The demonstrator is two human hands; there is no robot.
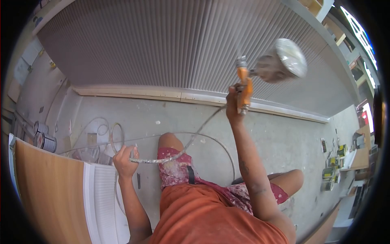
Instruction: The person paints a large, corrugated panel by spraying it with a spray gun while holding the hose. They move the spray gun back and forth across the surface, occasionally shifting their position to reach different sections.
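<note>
My right hand (235, 101) is wrapped round the handle of an orange spray gun (244, 83), whose nozzle faces a grey ribbed panel (162, 44). A cup (284, 61) with a whitish, shiny cover sticks out from the gun's right side, slightly blurred. From the gun's lower end a paint-stained hose (195, 136) curves down to the left. My left hand (126, 159) is closed round this hose beside my knee, and loops of it hang behind the hand.
A wood-faced board (50, 183) and a white ribbed piece stand at lower left, near paint cans (45, 142). More cans (329, 175) and boards are at the right. The hose also trails over the grey floor (142, 114).
</note>
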